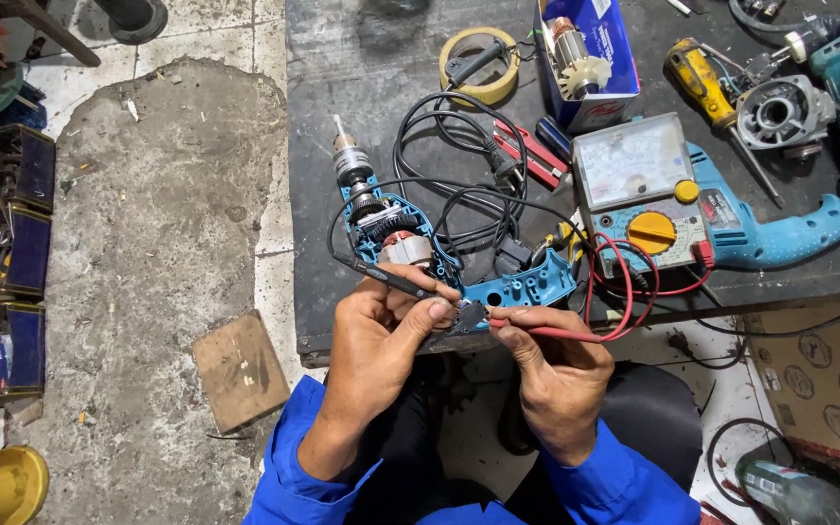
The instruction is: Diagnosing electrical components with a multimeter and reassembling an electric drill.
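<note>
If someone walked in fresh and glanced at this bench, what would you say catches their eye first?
Probably the opened teal drill at the bench's front edge, its motor exposed. The left hand holds a black probe and the right hand a red probe against a small dark part between them. Just right sits an analog multimeter with a yellow dial.

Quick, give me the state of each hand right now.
Left hand: closed on the black probe, steadying the small black switch part.
Right hand: pinching the red probe against that part.
</note>
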